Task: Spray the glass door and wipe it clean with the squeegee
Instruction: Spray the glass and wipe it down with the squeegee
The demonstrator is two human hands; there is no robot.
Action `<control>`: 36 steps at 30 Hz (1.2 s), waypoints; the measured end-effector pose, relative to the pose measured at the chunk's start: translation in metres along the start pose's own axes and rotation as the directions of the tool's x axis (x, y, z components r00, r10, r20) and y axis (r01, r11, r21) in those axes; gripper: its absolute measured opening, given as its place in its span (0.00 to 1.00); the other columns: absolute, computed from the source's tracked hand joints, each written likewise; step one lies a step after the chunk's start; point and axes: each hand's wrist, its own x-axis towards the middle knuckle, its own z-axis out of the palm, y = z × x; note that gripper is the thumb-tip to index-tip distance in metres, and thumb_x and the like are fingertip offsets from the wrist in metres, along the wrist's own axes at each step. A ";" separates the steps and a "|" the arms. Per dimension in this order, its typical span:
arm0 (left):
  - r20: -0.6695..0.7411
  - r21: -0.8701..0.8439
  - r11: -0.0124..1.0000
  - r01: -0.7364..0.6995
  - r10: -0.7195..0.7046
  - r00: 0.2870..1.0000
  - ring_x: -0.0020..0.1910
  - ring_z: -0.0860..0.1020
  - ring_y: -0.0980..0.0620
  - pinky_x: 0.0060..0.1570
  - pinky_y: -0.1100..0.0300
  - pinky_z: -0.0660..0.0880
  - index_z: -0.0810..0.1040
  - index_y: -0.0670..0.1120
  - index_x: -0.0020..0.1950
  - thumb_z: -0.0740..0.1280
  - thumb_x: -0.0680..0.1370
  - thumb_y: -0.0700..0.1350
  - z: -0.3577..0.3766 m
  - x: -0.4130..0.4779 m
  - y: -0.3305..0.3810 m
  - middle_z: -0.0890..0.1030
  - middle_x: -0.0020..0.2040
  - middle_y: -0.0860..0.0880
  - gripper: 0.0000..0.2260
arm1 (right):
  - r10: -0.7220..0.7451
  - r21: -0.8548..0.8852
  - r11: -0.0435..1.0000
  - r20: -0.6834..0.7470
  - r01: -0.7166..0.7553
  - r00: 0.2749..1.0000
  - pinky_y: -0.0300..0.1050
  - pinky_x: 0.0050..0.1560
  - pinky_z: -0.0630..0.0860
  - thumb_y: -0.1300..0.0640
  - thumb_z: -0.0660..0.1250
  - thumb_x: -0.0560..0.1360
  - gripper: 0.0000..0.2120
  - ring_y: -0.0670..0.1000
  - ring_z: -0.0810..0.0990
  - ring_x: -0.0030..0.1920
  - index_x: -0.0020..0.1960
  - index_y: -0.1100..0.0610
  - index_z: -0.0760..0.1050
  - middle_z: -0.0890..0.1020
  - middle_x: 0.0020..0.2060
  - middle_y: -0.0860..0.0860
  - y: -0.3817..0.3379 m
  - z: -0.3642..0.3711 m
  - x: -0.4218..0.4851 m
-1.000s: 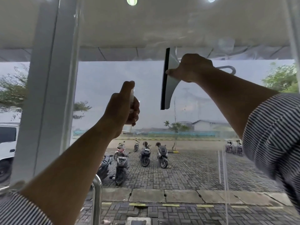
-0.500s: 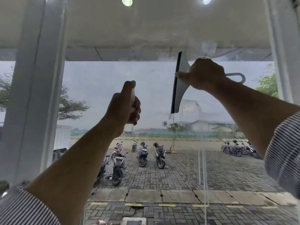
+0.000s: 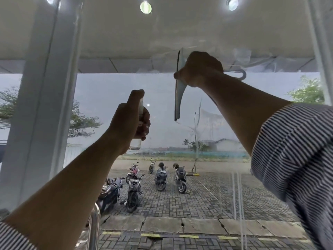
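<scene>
The glass door (image 3: 111, 98) fills the view, with wet streaks and smears to the right of the squeegee. My right hand (image 3: 200, 71) grips the white squeegee (image 3: 178, 100) high on the pane; its black blade edge stands vertical against the glass and its hooked handle end sticks out to the right. My left hand (image 3: 129, 120) holds a small clear spray bottle (image 3: 136, 143) upright, lower and to the left, with the forefinger on top of the nozzle. Most of the bottle is hidden by the fingers.
A white door frame post (image 3: 41, 105) stands at the left and another frame edge (image 3: 322, 51) at the right. A metal door handle (image 3: 94, 228) rises at the bottom left. Through the glass, motorbikes (image 3: 160, 177) stand on a paved lot.
My right hand has shifted the squeegee a little leftward across the pane, leaving streaks to its right. The view tilted upward and to the left. My left hand with the bottle stayed put.
</scene>
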 end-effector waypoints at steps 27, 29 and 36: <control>0.017 -0.021 1.000 0.003 -0.003 1.000 0.22 0.69 0.48 0.32 0.59 0.68 0.71 0.45 0.23 0.55 0.82 0.60 0.053 -0.007 0.007 0.70 0.23 0.46 0.31 | -0.021 0.078 0.997 0.003 0.021 1.000 0.44 0.46 0.69 0.38 0.68 0.73 0.24 0.57 0.80 0.54 0.59 0.55 0.78 0.82 0.54 0.53 0.024 -0.002 -0.021; 0.013 -0.023 1.000 0.012 -0.012 1.000 0.22 0.69 0.49 0.32 0.58 0.68 0.71 0.45 0.24 0.55 0.82 0.60 0.053 -0.008 0.005 0.70 0.23 0.46 0.30 | -0.050 0.118 0.992 0.037 0.046 0.998 0.44 0.44 0.69 0.39 0.68 0.73 0.18 0.55 0.79 0.48 0.53 0.53 0.77 0.80 0.47 0.51 0.009 0.007 -0.018; 0.006 -0.006 1.000 0.026 -0.026 1.000 0.22 0.69 0.50 0.32 0.58 0.68 0.71 0.44 0.24 0.55 0.82 0.60 0.047 -0.003 -0.008 0.70 0.23 0.47 0.31 | -0.063 0.056 0.996 0.018 0.062 0.998 0.46 0.43 0.71 0.41 0.68 0.74 0.19 0.55 0.79 0.46 0.56 0.54 0.78 0.77 0.43 0.50 0.003 0.020 -0.010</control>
